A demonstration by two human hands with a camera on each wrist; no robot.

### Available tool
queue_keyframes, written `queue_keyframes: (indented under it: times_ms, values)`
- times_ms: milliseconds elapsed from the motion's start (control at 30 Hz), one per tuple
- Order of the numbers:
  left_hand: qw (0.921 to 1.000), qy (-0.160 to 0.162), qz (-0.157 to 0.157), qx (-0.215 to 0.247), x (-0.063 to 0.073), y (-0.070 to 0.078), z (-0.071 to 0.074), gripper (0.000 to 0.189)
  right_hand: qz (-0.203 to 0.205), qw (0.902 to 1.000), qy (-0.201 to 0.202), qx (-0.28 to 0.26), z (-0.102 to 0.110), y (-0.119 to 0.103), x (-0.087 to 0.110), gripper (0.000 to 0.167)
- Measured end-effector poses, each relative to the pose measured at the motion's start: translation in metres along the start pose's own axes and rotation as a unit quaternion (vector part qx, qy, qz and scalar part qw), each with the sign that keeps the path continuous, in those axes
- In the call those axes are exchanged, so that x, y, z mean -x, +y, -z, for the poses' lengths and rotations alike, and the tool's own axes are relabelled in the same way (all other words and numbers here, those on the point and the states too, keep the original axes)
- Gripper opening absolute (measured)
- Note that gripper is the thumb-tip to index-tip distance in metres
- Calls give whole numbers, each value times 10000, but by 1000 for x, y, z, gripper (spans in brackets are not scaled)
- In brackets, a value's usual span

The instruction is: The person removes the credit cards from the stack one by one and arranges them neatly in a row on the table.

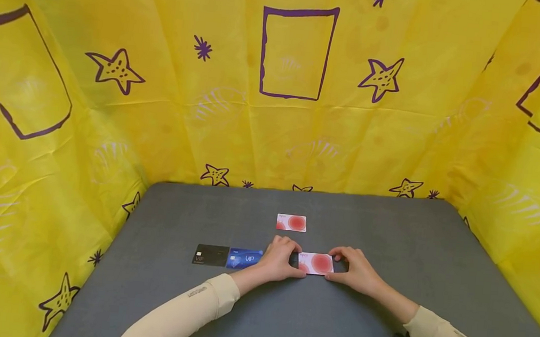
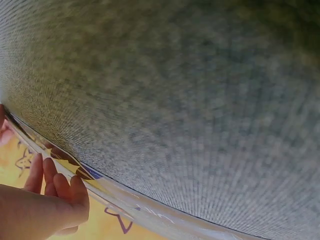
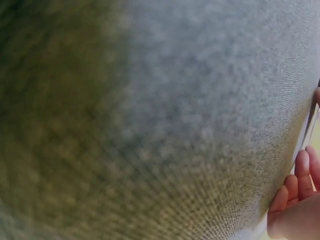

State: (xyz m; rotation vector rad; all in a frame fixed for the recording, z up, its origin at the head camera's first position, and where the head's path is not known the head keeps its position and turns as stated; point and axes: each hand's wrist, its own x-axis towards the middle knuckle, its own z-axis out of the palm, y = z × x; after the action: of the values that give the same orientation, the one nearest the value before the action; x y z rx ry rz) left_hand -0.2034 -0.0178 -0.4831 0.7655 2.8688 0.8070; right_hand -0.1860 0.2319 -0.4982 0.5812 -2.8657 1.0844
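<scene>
A white card with red circles point(image 1: 316, 263) lies between the two hands, low at the grey table. My left hand point(image 1: 281, 259) holds its left edge between thumb and fingers. At the card's right edge, my right hand point(image 1: 356, 271) grips it in the same way. Dark patches show inside both grips; whether they are shadow or another card I cannot tell. In the left wrist view the left hand point(image 2: 55, 200) has curled fingers beside the table surface. The right wrist view catches the right hand point(image 3: 297, 197) at its edge, the card not clearly visible.
Left of the left hand lie a blue VIP card point(image 1: 243, 259), partly covered by that hand, and a black VIP card point(image 1: 211, 255) side by side. A second white card with red circles point(image 1: 291, 223) lies farther back. Yellow patterned cloth point(image 1: 292, 138) encloses the grey table point(image 1: 189, 209).
</scene>
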Motion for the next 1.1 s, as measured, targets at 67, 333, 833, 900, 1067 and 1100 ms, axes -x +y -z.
queue_keyframes:
  times_ms: [67, 333, 833, 900, 1067, 1100]
  values:
    - [10000, -34, 1, -16, -1, 1, 0, 49, -3, 10000, 20, -6, 1, 0, 0, 48]
    - [9999, -101, 83, -107, -1, 1, -1, 50, 30, 10000, -27, -44, 0, 1, -1, 48]
    - [9996, -226, 147, 24, 1, -3, 0, 51, -35, 9999, -65, -124, 2, 1, 0, 49]
    - [9996, -222, 155, 40, 2, -4, 0, 51, -73, 9998, -109, -124, 1, 2, -1, 49]
    - [9996, -228, 170, 63, 1, -4, 1, 50, -110, 9997, -155, -121, 1, 2, -1, 50]
    - [9995, -240, 174, 75, 1, -5, 0, 50, -97, 9998, -148, -123, 1, 2, -1, 50]
